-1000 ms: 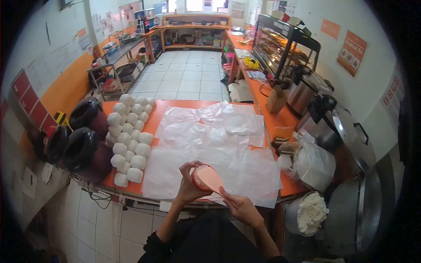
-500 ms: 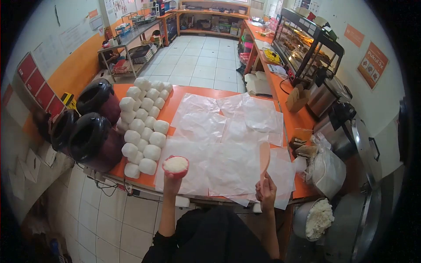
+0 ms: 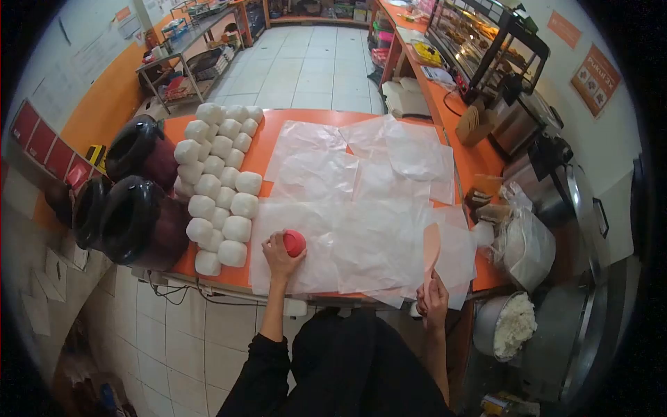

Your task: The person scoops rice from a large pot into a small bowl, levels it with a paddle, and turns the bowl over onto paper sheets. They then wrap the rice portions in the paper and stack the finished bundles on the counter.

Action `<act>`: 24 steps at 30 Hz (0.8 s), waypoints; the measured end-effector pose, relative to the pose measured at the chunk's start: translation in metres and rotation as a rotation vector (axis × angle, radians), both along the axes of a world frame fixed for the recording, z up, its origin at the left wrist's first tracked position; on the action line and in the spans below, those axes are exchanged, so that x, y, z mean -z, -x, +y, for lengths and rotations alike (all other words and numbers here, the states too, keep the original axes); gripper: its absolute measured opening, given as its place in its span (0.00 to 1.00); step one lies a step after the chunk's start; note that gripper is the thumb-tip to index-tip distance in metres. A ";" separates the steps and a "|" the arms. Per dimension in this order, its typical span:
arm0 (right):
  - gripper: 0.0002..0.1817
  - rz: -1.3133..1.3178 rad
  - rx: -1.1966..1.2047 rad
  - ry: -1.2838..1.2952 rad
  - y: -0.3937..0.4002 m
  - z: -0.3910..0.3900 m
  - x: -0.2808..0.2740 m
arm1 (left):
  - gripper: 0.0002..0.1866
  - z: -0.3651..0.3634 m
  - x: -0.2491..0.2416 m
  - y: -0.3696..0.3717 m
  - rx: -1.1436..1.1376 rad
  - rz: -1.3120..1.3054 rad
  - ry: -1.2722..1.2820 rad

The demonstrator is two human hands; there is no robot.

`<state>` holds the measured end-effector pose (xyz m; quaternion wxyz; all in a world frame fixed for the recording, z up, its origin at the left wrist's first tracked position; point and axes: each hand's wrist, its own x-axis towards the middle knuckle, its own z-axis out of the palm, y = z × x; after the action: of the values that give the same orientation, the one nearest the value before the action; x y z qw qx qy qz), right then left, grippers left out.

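Red cup (image 3: 294, 243) upturned over white paper sheets (image 3: 379, 243), gripped by the left hand (image 3: 281, 258).
The right hand (image 3: 432, 303) clasps a pale orange paddle (image 3: 431, 247).

"Pukul" can be read on the orange poster (image 3: 595, 81) on the right wall; the short mark after that word is unclear. Print on the orange sheet (image 3: 563, 30) near it and on the left wall's white papers (image 3: 92, 61) is too small to read.
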<state>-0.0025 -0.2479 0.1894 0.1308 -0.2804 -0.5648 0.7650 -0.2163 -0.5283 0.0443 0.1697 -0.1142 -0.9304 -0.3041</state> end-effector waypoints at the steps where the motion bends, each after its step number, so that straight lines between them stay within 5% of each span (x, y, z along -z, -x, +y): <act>1: 0.27 -0.005 -0.009 -0.016 -0.002 -0.001 0.003 | 0.37 0.001 -0.001 -0.003 -0.031 -0.009 0.052; 7: 0.27 0.002 -0.025 -0.053 -0.004 -0.003 0.007 | 0.36 -0.003 -0.016 0.004 0.116 -0.018 -0.039; 24: 0.23 0.012 0.353 0.022 -0.111 0.062 0.010 | 0.35 0.018 -0.049 -0.001 0.037 -0.038 0.100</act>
<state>0.1088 -0.1859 0.1792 0.2632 -0.3721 -0.4976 0.7380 -0.2149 -0.5100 0.0933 0.1405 -0.1338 -0.9452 -0.2627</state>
